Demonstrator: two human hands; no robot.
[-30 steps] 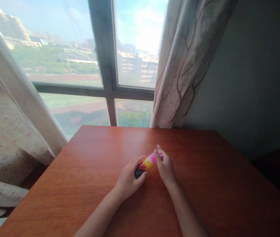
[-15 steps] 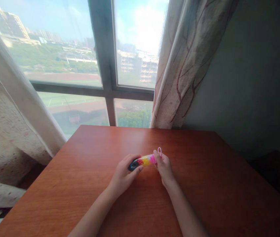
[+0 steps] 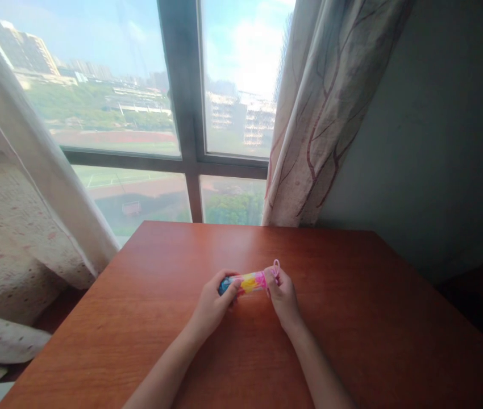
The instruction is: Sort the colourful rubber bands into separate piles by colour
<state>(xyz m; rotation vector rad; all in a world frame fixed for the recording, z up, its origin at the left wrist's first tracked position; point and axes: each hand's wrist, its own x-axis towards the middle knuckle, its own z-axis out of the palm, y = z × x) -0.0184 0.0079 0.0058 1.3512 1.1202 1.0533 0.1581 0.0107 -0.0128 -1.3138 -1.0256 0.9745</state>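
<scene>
A clear tube (image 3: pixel 250 283) with bright contents in bands of blue, red, yellow and pink is held level above the table, or resting on it; I cannot tell which. What fills it is too small to make out. My left hand (image 3: pixel 213 296) wraps round the blue end, its thumb lying along the near side. At the pink end, my right hand (image 3: pixel 284 293) pinches the tube between thumb and fingers. A thin pink loop (image 3: pixel 276 264) sticks up from that end, above the right fingers.
The brown wooden table (image 3: pixel 182 250) spreads under both arms. Behind it stands a window with a grey frame (image 3: pixel 189 125). Patterned curtains hang on the left (image 3: pixel 24 187) and right (image 3: pixel 313 125), with a dark wall (image 3: pixel 416 142) beyond.
The tube has turned in my hands: its left end showed black and now shows blue. My left thumb has shifted up onto the tube. The view has tilted slightly.
</scene>
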